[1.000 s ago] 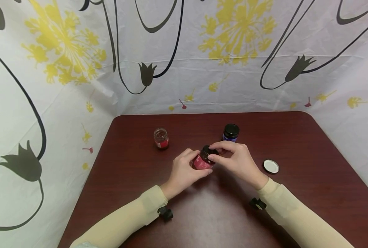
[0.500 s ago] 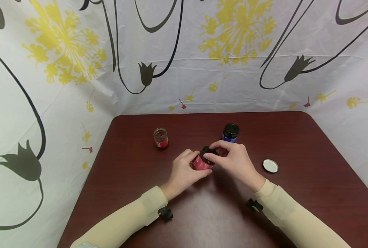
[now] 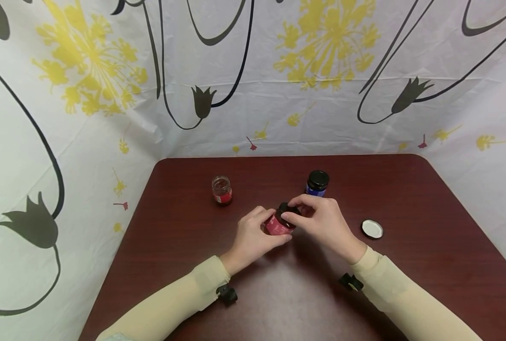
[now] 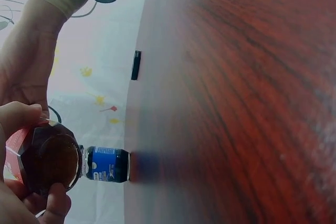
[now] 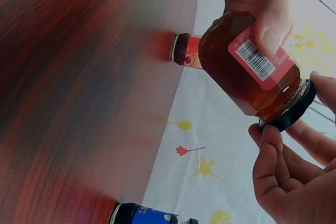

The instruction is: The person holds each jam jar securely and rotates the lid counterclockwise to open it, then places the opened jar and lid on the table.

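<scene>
My left hand [image 3: 254, 232] grips a faceted glass jar [image 3: 278, 225] with a pinkish-red label and dark amber contents. In the right wrist view the jar is tilted above the table, a barcode on its label beside the left thumb. Fingers and thumb of my right hand [image 3: 326, 223] pinch the rim of its black lid [image 5: 294, 109], which sits on the jar's mouth. The left wrist view shows the jar's base from below, with a blue-labelled jar [image 4: 107, 164] behind it.
On the dark red-brown table [image 3: 184, 246], an uncapped glass jar [image 3: 222, 190] with a red label stands back left. The blue-labelled jar, black-capped, stands beyond my right hand. A loose lid [image 3: 372, 229] lies white side up at right. Flower-patterned cloth [image 3: 253, 113] hangs behind.
My right hand has shifted slightly left, its thumb moving along the lid. The left hand and the jar have stayed nearly in place.
</scene>
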{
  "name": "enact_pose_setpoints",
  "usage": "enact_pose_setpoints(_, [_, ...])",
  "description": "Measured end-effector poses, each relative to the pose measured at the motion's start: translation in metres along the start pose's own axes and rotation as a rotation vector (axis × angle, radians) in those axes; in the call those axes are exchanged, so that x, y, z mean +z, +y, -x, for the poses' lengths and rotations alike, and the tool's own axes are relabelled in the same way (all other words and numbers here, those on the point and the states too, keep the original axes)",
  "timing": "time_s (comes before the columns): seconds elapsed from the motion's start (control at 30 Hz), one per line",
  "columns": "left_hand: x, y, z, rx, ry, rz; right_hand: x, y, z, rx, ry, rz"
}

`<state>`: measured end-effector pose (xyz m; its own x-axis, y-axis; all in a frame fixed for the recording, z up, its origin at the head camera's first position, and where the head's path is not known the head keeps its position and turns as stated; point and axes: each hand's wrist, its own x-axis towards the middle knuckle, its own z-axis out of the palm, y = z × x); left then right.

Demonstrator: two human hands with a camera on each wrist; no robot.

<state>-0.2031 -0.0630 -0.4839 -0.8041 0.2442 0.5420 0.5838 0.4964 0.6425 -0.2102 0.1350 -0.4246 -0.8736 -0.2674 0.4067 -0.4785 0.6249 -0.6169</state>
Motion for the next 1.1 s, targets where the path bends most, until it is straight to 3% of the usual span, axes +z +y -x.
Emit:
enact_pose_setpoints(0.8, [0.0004, -0.0026, 0.0029, -0.013, -0.024, -0.002, -0.0023, 0.0066, 0.0049, -0.012, -0.094, -0.09])
enact_pose_setpoints(1.1, [0.0002, -0.0014, 0.0015, 0.013, 0.005, -0.011, -0.0039, 0.0047, 0.0021, 0.001, -0.093, -0.109])
